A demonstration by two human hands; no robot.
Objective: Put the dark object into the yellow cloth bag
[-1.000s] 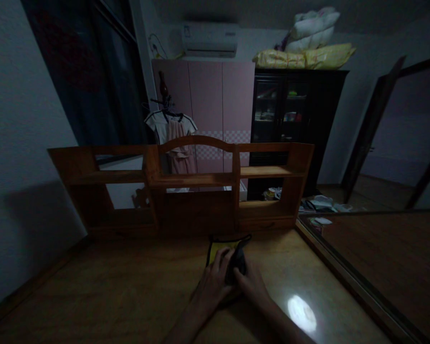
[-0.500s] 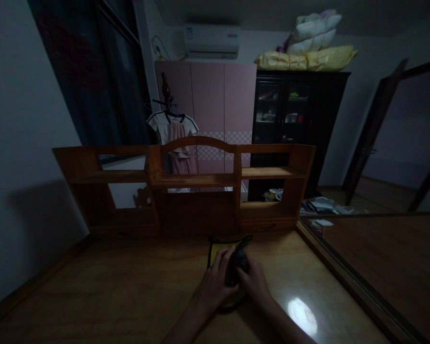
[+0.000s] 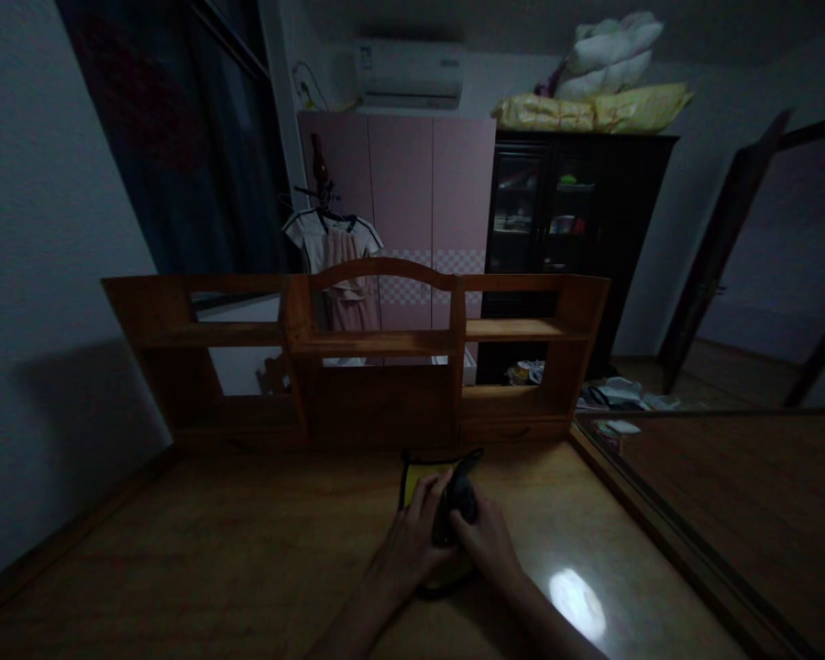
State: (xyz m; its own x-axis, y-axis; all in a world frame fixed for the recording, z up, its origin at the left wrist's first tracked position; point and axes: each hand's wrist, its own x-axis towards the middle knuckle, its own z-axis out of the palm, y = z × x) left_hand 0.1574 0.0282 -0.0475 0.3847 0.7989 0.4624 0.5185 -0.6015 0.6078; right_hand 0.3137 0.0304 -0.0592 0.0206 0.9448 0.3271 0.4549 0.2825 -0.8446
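Note:
Both of my hands are closed around a dark, rounded black object (image 3: pixel 462 500), too dim to tell its kind. My left hand (image 3: pixel 416 532) wraps it from the left with the fingers bent over its far side. My right hand (image 3: pixel 489 541) grips it from the right, thumb pressed against its near face. Beneath the hands lies a flat yellow piece with black edging (image 3: pixel 419 471), partly covered by them. A dark strap-like part (image 3: pixel 468 461) sticks up at its upper right; whether it belongs to the object or the yellow piece I cannot tell.
All this is on a glossy wooden desktop (image 3: pixel 261 541) with a bright light reflection at right. A wooden shelf unit (image 3: pixel 371 344) stands along the far edge. A wall (image 3: pixel 75 412) borders the left, and a raised wooden edge (image 3: pixel 632 513) runs down the right.
The view has shifted very slightly. My hands stay around the dark object, with only a small movement of the right thumb and fingers.

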